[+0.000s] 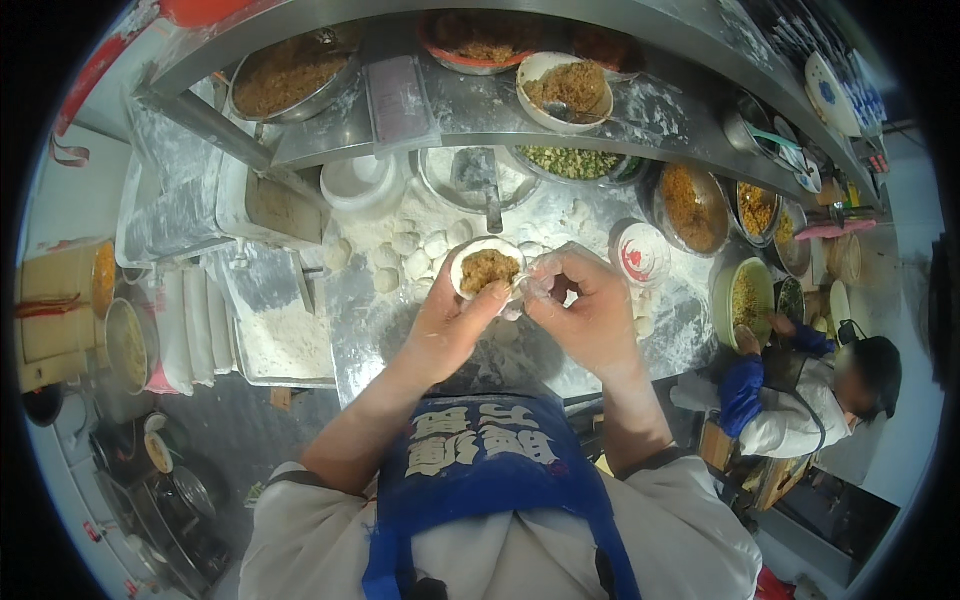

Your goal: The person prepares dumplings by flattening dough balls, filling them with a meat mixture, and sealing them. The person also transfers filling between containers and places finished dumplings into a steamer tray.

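My left hand (455,330) cups a round dough wrapper (460,268) topped with a brown, crumbly filling (487,271), its thumb resting on the filling's near edge. From the right, the fingertips of my right hand (577,296) pinch the wrapper's right edge. Behind and left of my hands, several floured dough balls (386,257) lie on the steel worktop (367,352). Beyond them stands a metal basin of flour (437,178) with a metal scoop (475,176) in it. A white bowl of brown filling (531,71) sits on the shelf above.
A white tub (360,184) and a flour-dusted tray (289,381) stand to the left. Bowls of fillings (694,210) line the right side. A metal shelf edge (465,140) spans the back. At the right, a co-worker (795,405) has both hands at a green bowl (756,274).
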{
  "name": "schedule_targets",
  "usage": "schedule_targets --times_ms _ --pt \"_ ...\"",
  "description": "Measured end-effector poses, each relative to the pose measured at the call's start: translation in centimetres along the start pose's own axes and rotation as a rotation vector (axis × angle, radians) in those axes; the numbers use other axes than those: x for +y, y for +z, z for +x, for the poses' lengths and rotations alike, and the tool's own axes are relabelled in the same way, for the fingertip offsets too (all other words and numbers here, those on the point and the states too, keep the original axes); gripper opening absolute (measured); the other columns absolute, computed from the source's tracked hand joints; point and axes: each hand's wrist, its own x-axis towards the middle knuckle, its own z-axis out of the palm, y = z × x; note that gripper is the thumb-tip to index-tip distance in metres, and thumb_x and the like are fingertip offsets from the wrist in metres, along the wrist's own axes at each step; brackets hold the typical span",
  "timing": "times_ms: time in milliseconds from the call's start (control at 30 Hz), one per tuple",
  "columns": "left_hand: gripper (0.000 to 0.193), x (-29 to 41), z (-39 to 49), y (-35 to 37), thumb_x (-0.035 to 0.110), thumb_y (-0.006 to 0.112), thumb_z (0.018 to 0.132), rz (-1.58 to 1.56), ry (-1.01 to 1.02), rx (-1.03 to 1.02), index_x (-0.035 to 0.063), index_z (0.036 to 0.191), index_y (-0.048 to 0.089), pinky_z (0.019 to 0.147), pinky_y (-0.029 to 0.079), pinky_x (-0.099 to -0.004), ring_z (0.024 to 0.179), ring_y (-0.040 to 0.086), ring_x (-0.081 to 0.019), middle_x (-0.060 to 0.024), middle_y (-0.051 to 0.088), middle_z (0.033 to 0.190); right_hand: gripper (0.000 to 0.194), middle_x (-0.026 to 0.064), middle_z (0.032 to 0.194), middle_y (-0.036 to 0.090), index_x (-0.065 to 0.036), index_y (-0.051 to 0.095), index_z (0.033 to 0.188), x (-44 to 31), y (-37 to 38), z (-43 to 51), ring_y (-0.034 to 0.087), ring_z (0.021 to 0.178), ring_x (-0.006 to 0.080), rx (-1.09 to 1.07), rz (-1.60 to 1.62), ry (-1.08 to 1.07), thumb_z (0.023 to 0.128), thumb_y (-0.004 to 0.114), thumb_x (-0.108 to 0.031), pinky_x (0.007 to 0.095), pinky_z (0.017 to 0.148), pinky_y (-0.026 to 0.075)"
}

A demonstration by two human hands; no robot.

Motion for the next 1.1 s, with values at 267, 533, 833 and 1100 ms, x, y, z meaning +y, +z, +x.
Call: schedule_targets --times_ms 267,533,833,1100 --pt "0.044 0.3 -0.6 -0.1 0.013 0.063 0.107 0.108 0.004 0.084 0.0021 0.146 0.047 0.099 0.05 -0.0287 0.114 0.06 -0.0106 -0.0054 0.064 0.126 0.02 0.0047 0.089 0.069 0.001 0.073 0.103 -0.6 0.3 -0.1 0.061 0.074 0.01 0.028 -0.087 -0.008 0.085 0.079 -0.003 0.0256 0.067 0.05" --pt "0.041 0.3 -3.5 -1.0 0.014 0.064 0.106 0.15 -0.119 0.115 0.005 0.144 0.054 0.095 0.051 -0.027 0.11 0.061 -0.0095 -0.0034 0.066 0.123 0.018 0.0105 0.088 0.069 0.0 0.073 0.097 -0.3 1.6 -1.4 0.066 0.069 0.0175 -0.079 -0.103 0.01 0.082 0.08 -0.009 0.0304 0.064 0.052" --pt "0.035 -3.6 -8.9 -4.7 0.017 0.061 0.109 0.266 -0.161 0.155 0.0042 0.141 0.057 0.091 0.049 -0.026 0.104 0.059 -0.0086 -0.0022 0.066 0.115 0.017 0.0102 0.088 0.07 -0.002 0.074 0.098 2.1 5.8 -3.5 0.069 0.072 0.0202 -0.262 -0.074 0.038 0.084 0.08 -0.009 0.032 0.065 0.054" --pt "0.029 -6.9 -12.4 -8.5 0.011 0.059 0.108 0.357 -0.189 0.124 0.0032 0.136 0.061 0.092 0.047 -0.0271 0.104 0.057 -0.0094 -0.0019 0.065 0.115 0.018 0.0113 0.089 0.071 -0.004 0.074 0.099 5.3 9.8 -4.0 0.073 0.077 0.0258 -0.45 -0.045 -0.004 0.083 0.079 -0.009 0.0352 0.067 0.056"
